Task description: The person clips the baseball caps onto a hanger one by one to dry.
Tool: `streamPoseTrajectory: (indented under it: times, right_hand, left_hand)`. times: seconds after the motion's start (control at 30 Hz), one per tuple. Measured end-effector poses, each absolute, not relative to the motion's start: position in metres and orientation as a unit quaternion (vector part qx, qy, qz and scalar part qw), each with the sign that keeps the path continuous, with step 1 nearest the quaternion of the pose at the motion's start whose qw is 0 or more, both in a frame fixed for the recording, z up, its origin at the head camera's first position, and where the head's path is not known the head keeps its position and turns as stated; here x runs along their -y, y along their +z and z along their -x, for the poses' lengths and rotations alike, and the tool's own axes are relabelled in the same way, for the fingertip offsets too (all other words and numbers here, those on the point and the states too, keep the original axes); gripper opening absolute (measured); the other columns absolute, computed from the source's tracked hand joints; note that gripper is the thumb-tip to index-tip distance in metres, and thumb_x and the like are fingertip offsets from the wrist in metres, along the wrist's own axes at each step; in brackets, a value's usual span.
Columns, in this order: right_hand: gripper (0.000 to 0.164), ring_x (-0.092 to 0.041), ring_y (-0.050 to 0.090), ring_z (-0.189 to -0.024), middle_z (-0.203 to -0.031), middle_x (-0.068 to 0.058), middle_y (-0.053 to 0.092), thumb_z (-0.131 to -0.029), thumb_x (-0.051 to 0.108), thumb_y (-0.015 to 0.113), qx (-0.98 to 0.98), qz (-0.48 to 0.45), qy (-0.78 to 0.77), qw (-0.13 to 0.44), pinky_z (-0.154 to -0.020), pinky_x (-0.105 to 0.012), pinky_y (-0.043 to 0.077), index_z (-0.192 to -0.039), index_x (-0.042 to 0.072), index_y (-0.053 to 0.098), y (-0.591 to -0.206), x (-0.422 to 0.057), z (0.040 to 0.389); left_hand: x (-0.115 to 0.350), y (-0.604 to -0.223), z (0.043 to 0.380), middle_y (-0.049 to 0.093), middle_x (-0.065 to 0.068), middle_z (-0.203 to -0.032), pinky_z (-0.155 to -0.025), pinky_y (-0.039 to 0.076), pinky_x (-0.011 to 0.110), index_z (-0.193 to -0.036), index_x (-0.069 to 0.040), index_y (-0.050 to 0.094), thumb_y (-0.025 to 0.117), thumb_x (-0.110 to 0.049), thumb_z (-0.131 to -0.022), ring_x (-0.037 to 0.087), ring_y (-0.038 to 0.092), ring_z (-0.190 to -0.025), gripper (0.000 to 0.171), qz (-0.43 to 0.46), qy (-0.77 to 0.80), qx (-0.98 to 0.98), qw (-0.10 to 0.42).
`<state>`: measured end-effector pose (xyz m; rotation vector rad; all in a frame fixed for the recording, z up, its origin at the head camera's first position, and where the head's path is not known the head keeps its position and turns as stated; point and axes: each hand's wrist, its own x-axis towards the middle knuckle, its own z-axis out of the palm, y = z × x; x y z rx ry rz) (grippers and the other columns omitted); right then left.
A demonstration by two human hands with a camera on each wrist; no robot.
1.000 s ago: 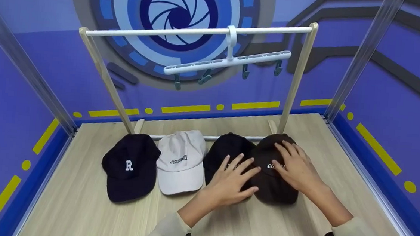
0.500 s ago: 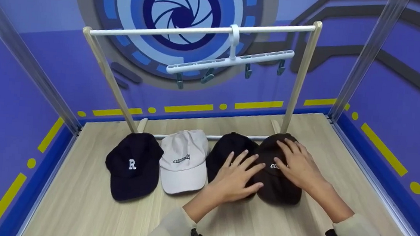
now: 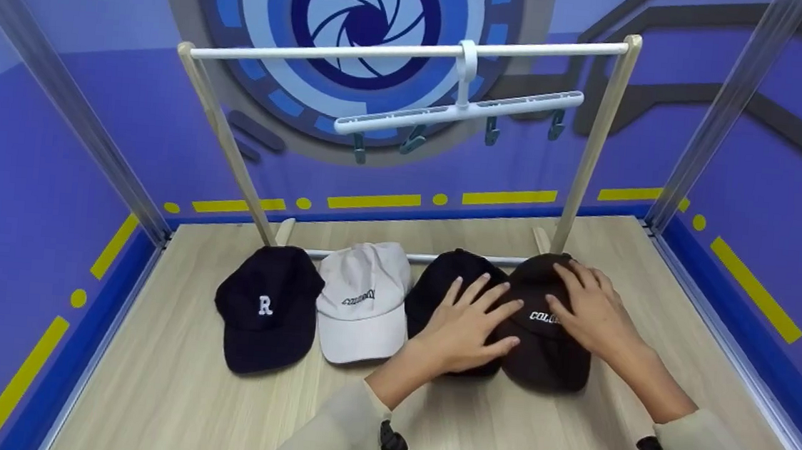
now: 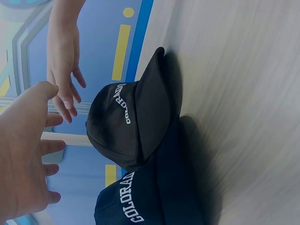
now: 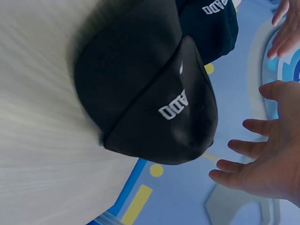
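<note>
Both hands hover over a row of baseball caps, fingers spread and holding nothing. My left hand [image 3: 468, 327] is above a dark navy baseball cap [image 3: 431, 292], hiding its lettering in the head view; the left wrist view shows a gap between that hand [image 4: 23, 150] and the caps. Over the dark brown baseball cap [image 3: 548, 362], at the row's right end, is my right hand [image 3: 598, 312]. The right wrist view shows this hand [image 5: 272, 150] apart from the brown cap [image 5: 164, 108]. A white baseball cap [image 3: 363, 340] and a navy baseball cap with an R [image 3: 266, 347] lie further left.
Behind the caps stands a wooden rack [image 3: 238, 158] with a white top rail [image 3: 329, 53]. From the rail hangs a white clip hanger [image 3: 431, 118] with several grey-green clips [image 3: 492, 132]. Patterned walls enclose the wooden tabletop [image 3: 200, 417] at the back and sides.
The head view has shifted, so the whole scene sits further right and slightly higher. Both hands stay over the same two caps with hardly any movement. The caps have not moved.
</note>
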<state>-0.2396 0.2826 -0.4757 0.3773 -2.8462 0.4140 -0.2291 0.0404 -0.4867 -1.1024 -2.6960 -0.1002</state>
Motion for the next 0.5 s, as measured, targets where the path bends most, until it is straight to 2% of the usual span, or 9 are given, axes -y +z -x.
streamPoseTrajectory:
  times: [0.5]
  right_hand:
    - [0.067,-0.052,0.028,-0.127,-0.141,-0.029,0.034,-0.089,0.035,0.061,0.972,-0.111,0.161,0.127,-0.097,-0.067,0.027,-0.142,0.001,0.038,-0.484,-0.298,0.252]
  left_hand:
    - [-0.058,-0.484,0.24,0.022,-0.009,-0.155,-0.112,0.017,0.054,-0.148,-0.039,0.024,0.02,-0.067,-0.093,0.022,0.014,-0.144,0.062,0.353,-0.038,0.93,0.093]
